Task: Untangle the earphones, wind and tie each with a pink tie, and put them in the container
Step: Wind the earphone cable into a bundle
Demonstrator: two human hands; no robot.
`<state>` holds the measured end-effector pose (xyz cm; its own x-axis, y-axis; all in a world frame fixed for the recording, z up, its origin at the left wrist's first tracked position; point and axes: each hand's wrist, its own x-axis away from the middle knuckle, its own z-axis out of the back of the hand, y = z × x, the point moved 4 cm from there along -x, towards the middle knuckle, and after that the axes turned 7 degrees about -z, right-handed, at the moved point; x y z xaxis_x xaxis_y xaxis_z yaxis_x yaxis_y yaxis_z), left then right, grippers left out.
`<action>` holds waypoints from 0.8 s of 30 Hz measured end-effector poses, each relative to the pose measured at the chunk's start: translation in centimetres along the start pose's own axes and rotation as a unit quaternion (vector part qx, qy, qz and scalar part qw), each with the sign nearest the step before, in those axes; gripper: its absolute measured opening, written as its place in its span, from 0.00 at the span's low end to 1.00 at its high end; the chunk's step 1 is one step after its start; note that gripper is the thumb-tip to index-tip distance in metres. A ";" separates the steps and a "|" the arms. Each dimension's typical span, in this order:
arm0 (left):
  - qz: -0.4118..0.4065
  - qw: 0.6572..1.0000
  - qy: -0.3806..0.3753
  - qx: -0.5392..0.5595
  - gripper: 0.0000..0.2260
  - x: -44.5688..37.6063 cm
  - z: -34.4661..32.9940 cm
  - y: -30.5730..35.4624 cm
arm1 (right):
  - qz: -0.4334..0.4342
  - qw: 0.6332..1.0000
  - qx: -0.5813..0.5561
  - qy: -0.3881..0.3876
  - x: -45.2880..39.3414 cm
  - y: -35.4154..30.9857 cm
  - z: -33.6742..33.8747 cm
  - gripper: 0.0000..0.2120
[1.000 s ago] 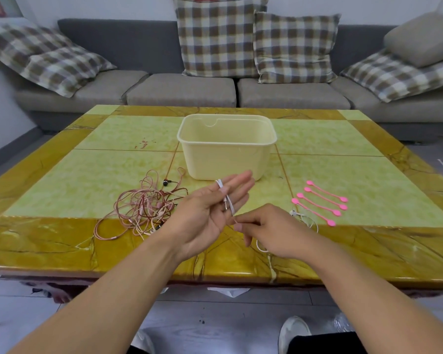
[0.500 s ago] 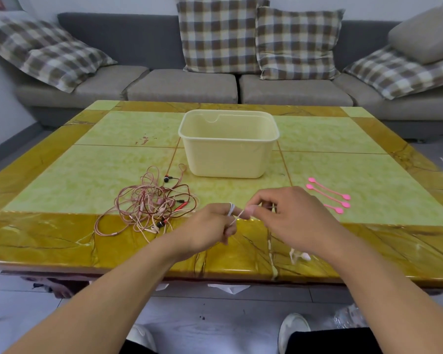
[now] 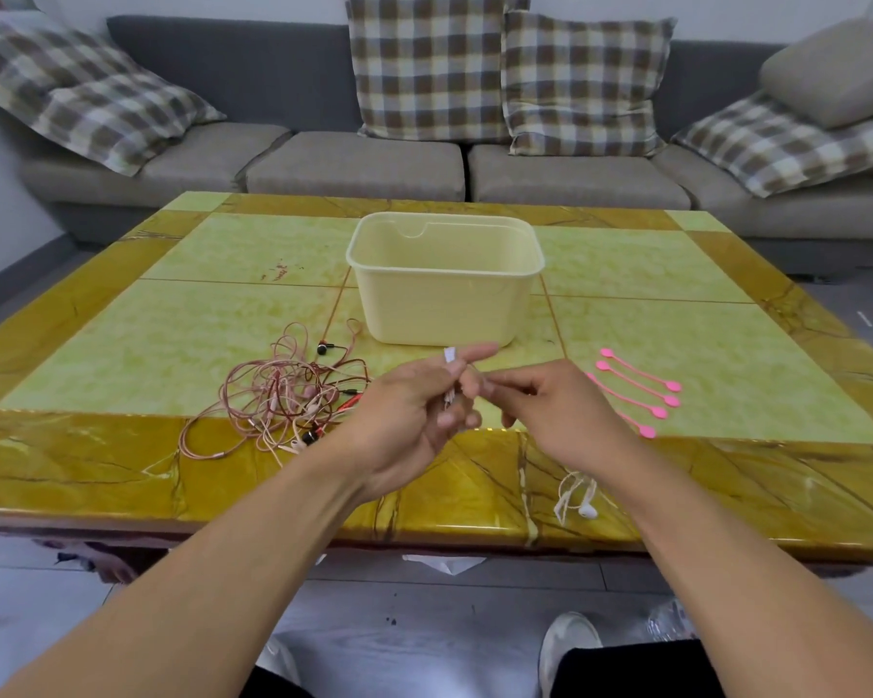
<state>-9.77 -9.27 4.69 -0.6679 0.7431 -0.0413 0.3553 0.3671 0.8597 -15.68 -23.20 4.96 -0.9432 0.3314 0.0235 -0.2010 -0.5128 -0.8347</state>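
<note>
- Green-and-amber marble coffee table (image 3: 122, 345), grey sofa (image 3: 353, 163) with plaid cushions behind.
- Left hand (image 3: 409, 410): palm up, fingers half curled, white earphone cable (image 3: 450, 367) wound over the fingers, white end sticking up by the index finger.
- Right hand (image 3: 550, 405): fingers curled, tips pinching the same cable right beside the left fingers.
- Loose white end with earbud (image 3: 586, 510) lying on the near table edge, below the right forearm.
- Pink/red earphone tangle (image 3: 283, 400) on the table, left of the left hand.
- Cream container (image 3: 444, 294) mid-table, behind the hands; inside not visible.
- Pink ties (image 3: 640, 385) right of the hands; nearest ones partly hidden by the right hand, count unclear.
- Fingertip contact blurred; exact wrap count unreadable.
- Versus half a second back: left hand opened and turned palm up, right hand dropped a little, earbud end about the same spot.
</note>
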 end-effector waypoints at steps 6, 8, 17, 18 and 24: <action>-0.079 0.993 0.084 0.028 0.16 -0.5 1.9 0.5 | -0.006 0.980 0.151 -0.131 0.4 0.1 -3.5 0.10; -0.085 0.991 0.103 -0.022 0.19 -0.4 2.6 0.3 | 0.014 0.968 0.211 -0.134 0.7 -0.2 -3.8 0.12; 0.049 0.901 0.009 -0.431 0.14 0.3 3.2 -0.4 | 0.066 0.988 0.136 -0.024 1.6 -1.7 -0.3 0.10; 0.061 0.903 -0.016 -0.425 0.16 0.4 2.9 -0.4 | 0.069 0.991 0.111 -0.007 1.4 -1.6 0.1 0.09; 0.118 0.974 -0.097 -0.165 0.20 0.7 0.7 -0.2 | 0.067 0.994 -0.059 0.056 0.4 -1.2 1.0 0.05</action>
<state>-9.84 -8.37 4.14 -0.4454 0.8887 0.1093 0.2322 -0.0033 0.9727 -16.11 -23.28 6.50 -0.9224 0.3562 -0.1490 -0.0360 -0.4635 -0.8853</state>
